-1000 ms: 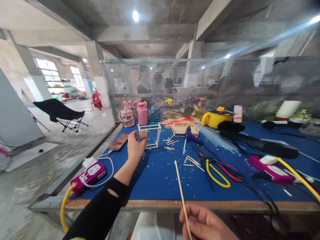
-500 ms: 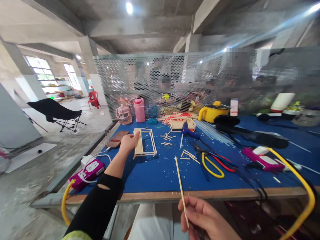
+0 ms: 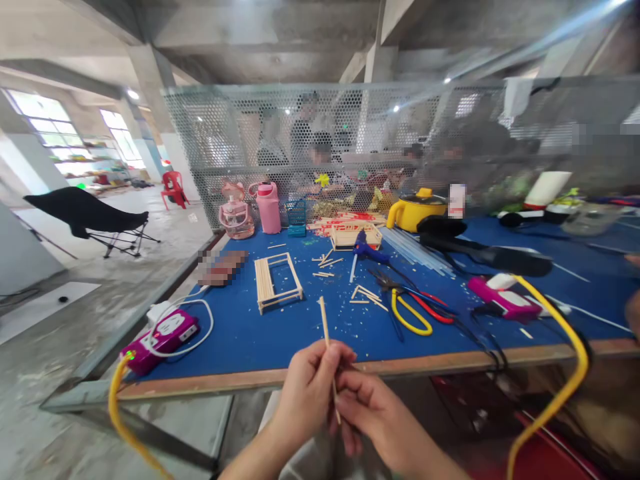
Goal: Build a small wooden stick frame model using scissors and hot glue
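A thin wooden stick points up and away from me in front of the table's edge. My left hand is closed around its middle, thumb on top. Lower down, my right hand grips the same stick with curled fingers, touching the left. On the blue tabletop beyond them lies a small stick frame, its left side covered by a row of sticks. Short cut sticks are scattered to its right, beside pliers with one yellow and one red handle.
A blue glue gun rests before a stick-built tray. Clear glue sticks lie near a yellow pot. Purple power strips with cables flank the work area. Pink bottles stand by the perforated metal screen.
My left hand has let go of the stick frame and come back to grip the stick. My right hand has moved left with the stick. The view has shifted slightly.
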